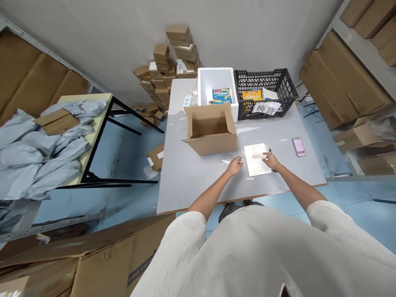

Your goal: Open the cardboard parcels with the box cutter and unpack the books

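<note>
At the near part of the grey table [185, 177], we have a flat white packet [256, 167] lying before us, our right hand [271, 160] at its three o'clock edge and our left hand [235, 166] just off its nine o'clock side. Our left fingers curl loosely, seemingly apart from the thumb, with nothing seen between. Our right fingertips reach over the packet; we cannot tell whether they press or only hover. Partly under that hand shows a dark slim object [270, 151], and we cannot tell whether we grip it; if it is sharp, a careless slide could nick the packet or a finger. With our left hand off the packet, a push from the right could skid or twist it toward nine o'clock. At ten o'clock the open carton [213, 144] stands near, so a swinging left hand could knock it. Between two and three o'clock, the phone [298, 147] risks a nudge from our right arm.
</note>
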Available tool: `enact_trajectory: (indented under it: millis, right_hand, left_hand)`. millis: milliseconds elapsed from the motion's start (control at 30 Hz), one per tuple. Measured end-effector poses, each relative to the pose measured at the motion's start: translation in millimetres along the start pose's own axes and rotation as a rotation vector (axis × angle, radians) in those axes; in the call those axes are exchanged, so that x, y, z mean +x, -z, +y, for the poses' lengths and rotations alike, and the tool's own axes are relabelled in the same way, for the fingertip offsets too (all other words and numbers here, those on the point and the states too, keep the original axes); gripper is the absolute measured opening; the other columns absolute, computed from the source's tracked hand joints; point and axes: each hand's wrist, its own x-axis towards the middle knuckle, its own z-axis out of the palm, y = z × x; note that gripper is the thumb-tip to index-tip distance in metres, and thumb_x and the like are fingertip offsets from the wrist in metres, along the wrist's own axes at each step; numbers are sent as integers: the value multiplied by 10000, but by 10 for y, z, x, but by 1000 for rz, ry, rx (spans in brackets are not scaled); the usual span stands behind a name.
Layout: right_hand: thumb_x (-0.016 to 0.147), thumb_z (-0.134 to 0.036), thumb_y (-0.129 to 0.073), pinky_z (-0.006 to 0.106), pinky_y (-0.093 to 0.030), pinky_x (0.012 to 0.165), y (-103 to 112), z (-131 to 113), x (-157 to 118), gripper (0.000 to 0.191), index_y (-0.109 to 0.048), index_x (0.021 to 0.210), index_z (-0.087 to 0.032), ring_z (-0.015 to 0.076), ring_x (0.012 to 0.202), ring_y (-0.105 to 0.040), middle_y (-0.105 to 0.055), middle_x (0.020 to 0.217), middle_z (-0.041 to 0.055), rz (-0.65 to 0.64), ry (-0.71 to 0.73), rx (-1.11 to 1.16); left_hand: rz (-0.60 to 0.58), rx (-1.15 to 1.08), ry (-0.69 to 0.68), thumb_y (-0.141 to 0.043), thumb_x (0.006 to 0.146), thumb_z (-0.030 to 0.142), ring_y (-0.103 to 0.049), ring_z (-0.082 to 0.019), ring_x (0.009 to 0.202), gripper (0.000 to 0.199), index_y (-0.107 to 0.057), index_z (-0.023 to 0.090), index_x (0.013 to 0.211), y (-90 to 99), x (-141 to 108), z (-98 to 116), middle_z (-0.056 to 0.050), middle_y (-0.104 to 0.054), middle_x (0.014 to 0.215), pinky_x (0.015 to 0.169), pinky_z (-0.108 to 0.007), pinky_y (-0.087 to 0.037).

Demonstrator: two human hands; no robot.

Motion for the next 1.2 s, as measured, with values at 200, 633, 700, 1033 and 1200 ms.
enact_trajectory:
  millis: [200, 633, 700, 1033, 1200]
  right_hand:
    - [994, -399, -695, 599, -414, 1279, -326, 150, -147, 637, -633, 1614, -270, 438, 1587, -468, -392, 1795, 176, -142, -145, -175]
    - [1035, -380, -609, 562, -363, 1310, -597, 118, -264, 679, -486, 1674, -188, 409, 1660, -347, -341, 1833, 170, -189, -109, -178]
    - [1044, -364, -582, 549, -375, 1316, -562, 73, -267, 634, -527, 1651, -187, 397, 1645, -395, -388, 1813, 165, -168, -109, -124]
    - [1028, -469, -585, 459, -441, 1294, -366, -407, -375, 526, -727, 1459, -203, 300, 1542, -562, -617, 1641, 145, 141, -47, 341]
    - [939, -599, -668, 453, -559, 1154, -193, -817, -446, 529, -795, 1306, -240, 306, 1359, -677, -723, 1473, 123, 227, -4, 684]
  left_hand:
    - [-120, -75, -44, -719, 936, 253, -691, -333, 1378, 506, -698, 220, 1441, -586, 71, 93, -148, -681, 1560, 1247, -494, -505]
    - [-265, 49, 18, -796, 914, 403, -455, -388, 1637, 745, -580, 184, 1592, -904, 102, -108, -199, -502, 1739, 1365, -513, -335]
    - [-234, 24, 38, -787, 930, 402, -490, -379, 1616, 714, -590, 180, 1580, -850, 88, -92, -203, -535, 1713, 1354, -501, -356]
    - [-30, -261, 28, -656, 1052, 308, -722, -268, 1318, 386, -708, 223, 1425, -457, 68, 193, -138, -729, 1492, 1183, -426, -542]
    - [27, -336, -86, -671, 1042, 280, -723, -253, 1290, 425, -688, 239, 1465, -268, 33, 333, -123, -730, 1472, 1164, -424, -552]
